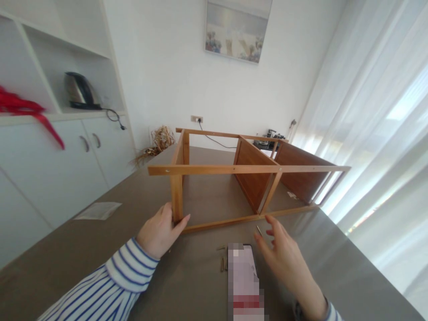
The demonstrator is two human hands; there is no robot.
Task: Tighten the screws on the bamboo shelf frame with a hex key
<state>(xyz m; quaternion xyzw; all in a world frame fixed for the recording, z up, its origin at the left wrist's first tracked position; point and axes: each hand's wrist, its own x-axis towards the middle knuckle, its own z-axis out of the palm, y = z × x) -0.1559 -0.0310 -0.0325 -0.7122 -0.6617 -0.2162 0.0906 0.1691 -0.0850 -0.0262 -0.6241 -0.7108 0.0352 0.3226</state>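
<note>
Daylight enters through sheer white curtains [371,111], frame right; soft glare marks the bench [337,263]. Pixelation masks the smartphone [242,278], lower centre.

I am reading no text, brand, number or sign through the head camera; the phone screen [243,276] is showing mostly as coarse blurred blocks, so I am making out no words on it; a small whitish patch [292,195], visible through the wooden frame [214,170], is appearing too small to decipher; the pale sheet [98,211] is giving me nothing legible either.
</note>
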